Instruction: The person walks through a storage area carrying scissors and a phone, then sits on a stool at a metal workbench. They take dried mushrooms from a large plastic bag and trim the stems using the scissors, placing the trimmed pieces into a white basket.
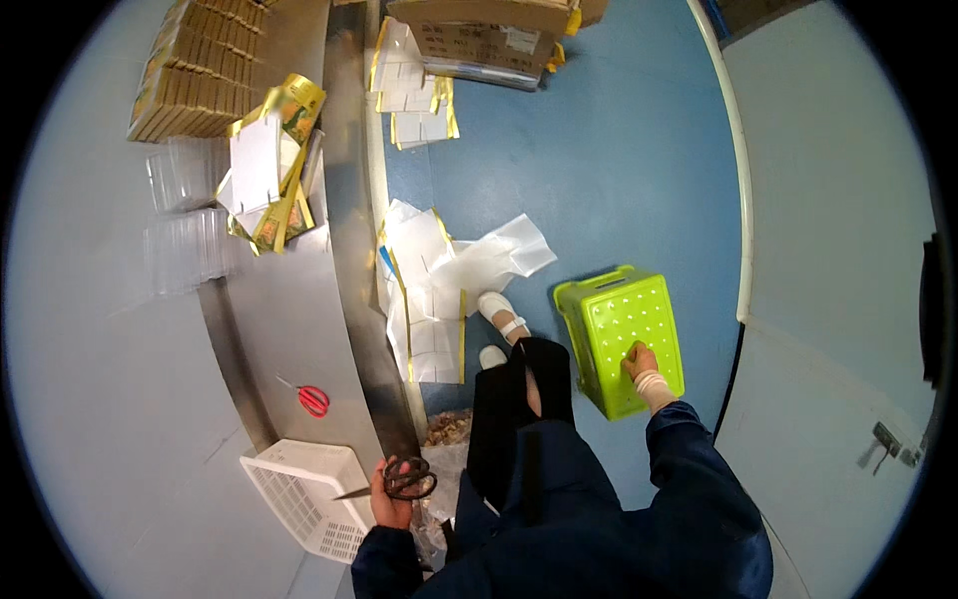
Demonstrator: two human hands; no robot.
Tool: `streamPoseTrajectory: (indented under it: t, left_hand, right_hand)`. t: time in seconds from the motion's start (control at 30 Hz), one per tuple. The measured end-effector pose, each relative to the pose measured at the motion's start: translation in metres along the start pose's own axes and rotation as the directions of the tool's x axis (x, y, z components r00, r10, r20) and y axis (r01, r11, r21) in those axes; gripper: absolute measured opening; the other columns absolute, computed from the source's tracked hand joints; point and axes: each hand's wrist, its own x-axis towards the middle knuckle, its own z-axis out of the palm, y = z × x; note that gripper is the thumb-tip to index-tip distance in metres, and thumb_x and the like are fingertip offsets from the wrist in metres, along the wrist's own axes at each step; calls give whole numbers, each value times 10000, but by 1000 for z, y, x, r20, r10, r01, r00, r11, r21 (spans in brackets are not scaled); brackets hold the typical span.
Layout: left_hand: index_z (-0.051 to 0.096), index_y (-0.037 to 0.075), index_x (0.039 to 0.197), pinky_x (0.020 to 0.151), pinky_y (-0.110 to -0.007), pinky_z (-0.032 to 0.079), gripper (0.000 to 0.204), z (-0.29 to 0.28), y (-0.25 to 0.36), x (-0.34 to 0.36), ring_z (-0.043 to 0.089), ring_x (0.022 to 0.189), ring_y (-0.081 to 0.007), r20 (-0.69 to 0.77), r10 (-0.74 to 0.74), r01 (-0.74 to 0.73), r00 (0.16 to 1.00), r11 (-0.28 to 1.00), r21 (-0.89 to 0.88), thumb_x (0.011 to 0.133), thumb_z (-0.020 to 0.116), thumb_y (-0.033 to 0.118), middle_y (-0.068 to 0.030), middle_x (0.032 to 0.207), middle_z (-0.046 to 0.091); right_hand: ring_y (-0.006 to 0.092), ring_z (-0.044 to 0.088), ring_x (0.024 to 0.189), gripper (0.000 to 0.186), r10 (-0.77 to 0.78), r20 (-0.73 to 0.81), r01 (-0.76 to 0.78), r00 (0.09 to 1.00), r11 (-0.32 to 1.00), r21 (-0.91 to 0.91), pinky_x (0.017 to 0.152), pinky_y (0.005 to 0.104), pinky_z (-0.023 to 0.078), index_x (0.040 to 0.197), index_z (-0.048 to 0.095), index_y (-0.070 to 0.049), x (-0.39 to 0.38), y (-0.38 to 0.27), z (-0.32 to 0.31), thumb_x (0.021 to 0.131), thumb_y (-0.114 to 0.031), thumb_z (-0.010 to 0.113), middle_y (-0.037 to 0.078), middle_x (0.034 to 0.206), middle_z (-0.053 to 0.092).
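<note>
My left hand (391, 507) is closed around a pair of dark-handled scissors (410, 478), their blade pointing left over the rim of a white plastic basket (344, 467). On my right a lime-green plastic basket (605, 371) stands on the blue floor, its holed base turned up toward me. My right hand (640, 361) has its fingers curled against that base, near the small holes. A pale band wraps the right wrist. Red-handled scissors (312, 401) lie on the steel table (309, 339), away from both hands.
Flat yellow-and-white cartons (269, 175) are piled on the table, beside clear plastic trays (185, 250) and stacked boxes (200, 70). White-and-yellow sheets (429, 290) lie on the floor by my shoes. A cardboard box (484, 50) stands ahead; a door (828, 329) is at right.
</note>
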Motion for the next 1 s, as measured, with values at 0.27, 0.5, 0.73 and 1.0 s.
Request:
streamPoseTrajectory:
  t: [0.27,0.5,0.73,1.0]
  left_hand:
    - [394,78,1182,874,-466,432,325,30,0,-16,512,1044,-289,85,29,-30,996,999,12,937,329,280,-109,1228,447]
    - [432,113,1163,739,-374,475,309,23,-15,-8,536,1011,-261,103,64,-61,993,997,-39,939,321,295,-70,1216,463]
    - [476,122,1110,812,-368,442,312,-4,-50,-43,508,1028,-217,-28,41,-46,999,975,-217,900,431,349,-38,1143,484]
    - [509,100,1068,762,-345,492,253,-44,-133,-59,551,974,-202,-172,-112,-4,979,828,-561,939,344,243,-38,1067,525]
  right_hand:
    - [339,580,758,339,126,128,-106,984,982,-155,680,400,467,867,506,-58,3,31,-13,624,-223,677,167,785,599]
    - [370,566,778,299,59,176,-40,983,994,-106,704,407,460,898,495,-47,16,18,-27,672,-178,642,195,783,583]
    - [183,533,706,213,-365,109,351,924,927,130,631,311,450,831,524,-28,138,-31,6,670,-108,639,62,760,569]
    - [103,333,538,357,-480,142,399,866,834,381,486,269,335,668,358,-116,283,-190,-64,711,-169,708,-17,598,379]
